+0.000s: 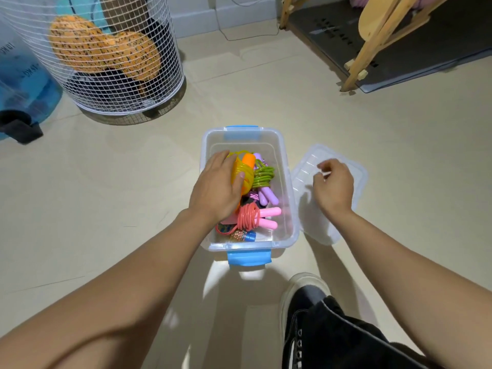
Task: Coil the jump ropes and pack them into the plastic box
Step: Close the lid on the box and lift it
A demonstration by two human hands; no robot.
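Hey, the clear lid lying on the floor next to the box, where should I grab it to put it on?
Take the lid by its long outer edge, on the side away from the plastic box, coming from above and the right. It lies flat on the floor, so only the rim offers a lip to curl fingers under. The right hand hovers over it, loosely curled and holding nothing.

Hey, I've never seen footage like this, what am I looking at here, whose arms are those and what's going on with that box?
There is no machine here. A person wears a camera on the head, so you look down along their own arms. On the floor stands a clear plastic box with blue latches, holding coiled jump ropes: a green rope and a pink rope, among others. The left hand holds a yellow rope with orange handles in the box. The right hand, fingers loosely curled, hovers over the box's lid, which lies beside the box.
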